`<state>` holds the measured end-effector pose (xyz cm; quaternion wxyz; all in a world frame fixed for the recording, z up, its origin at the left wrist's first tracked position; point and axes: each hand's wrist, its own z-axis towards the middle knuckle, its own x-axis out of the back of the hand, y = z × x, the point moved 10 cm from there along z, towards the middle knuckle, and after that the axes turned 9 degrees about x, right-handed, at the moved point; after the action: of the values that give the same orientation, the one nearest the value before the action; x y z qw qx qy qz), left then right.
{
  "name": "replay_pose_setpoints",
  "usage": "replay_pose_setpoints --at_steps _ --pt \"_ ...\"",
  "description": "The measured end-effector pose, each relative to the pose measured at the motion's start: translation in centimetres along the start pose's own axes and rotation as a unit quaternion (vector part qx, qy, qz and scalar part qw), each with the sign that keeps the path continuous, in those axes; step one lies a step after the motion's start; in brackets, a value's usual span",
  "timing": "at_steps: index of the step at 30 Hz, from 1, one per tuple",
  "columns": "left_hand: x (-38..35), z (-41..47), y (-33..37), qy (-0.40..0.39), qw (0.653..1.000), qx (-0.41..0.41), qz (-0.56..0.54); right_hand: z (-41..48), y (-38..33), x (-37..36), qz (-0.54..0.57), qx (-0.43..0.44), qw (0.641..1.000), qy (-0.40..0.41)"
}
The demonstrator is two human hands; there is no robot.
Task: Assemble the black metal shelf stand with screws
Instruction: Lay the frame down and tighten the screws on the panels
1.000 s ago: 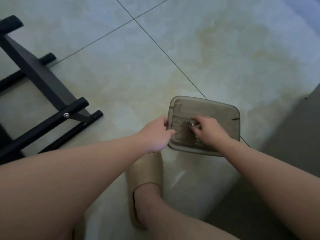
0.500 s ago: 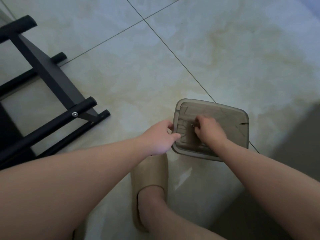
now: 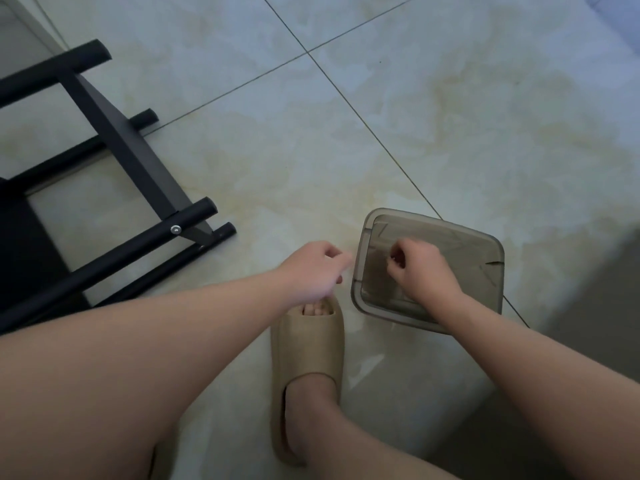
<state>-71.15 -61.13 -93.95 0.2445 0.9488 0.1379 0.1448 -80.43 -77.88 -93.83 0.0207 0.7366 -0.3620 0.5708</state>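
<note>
One black shelf stand (image 3: 131, 161) lies on pale marbled floor tiles (image 3: 450, 116).

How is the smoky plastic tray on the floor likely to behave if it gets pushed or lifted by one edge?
The tray looks thin and shallow, so probably light and a bit flexible. On the glossy tile floor it would likely slide rather than tip. The crack at its right rim suggests brittle plastic.

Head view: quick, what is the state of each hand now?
Left hand: loosely curled beside the smoky translucent plastic box, holding nothing visible.
Right hand: curled over the box; whether it holds something cannot be told.
</note>
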Motion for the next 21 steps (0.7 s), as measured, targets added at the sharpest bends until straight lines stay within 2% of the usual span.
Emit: replay_pose_setpoints --at_steps 3,8,15,18,21 --pt "2.3 -0.3 -0.3 0.004 0.997 0.05 -0.051 -1.4 -3.7 3.7 0.051 0.064 0.994 0.07" --pt "6.1 -3.4 0.1 -0.05 0.964 0.082 -0.247 -2.4 -13.5 10.0 0.117 0.194 0.962 0.15" --pt "12.4 -6.6 -0.6 -0.1 0.907 0.067 -0.404 -1.2 -26.5 10.5 0.106 0.327 0.934 0.095" --pt "15.2 -6.7 -2.3 -0.09 0.891 0.067 -0.44 -0.2 -29.9 9.2 0.111 0.35 0.927 0.081" --pt "17.7 -6.1 -4.9 -0.056 0.894 0.095 -0.435 1.3 -31.6 7.9 0.145 0.337 0.926 0.086"
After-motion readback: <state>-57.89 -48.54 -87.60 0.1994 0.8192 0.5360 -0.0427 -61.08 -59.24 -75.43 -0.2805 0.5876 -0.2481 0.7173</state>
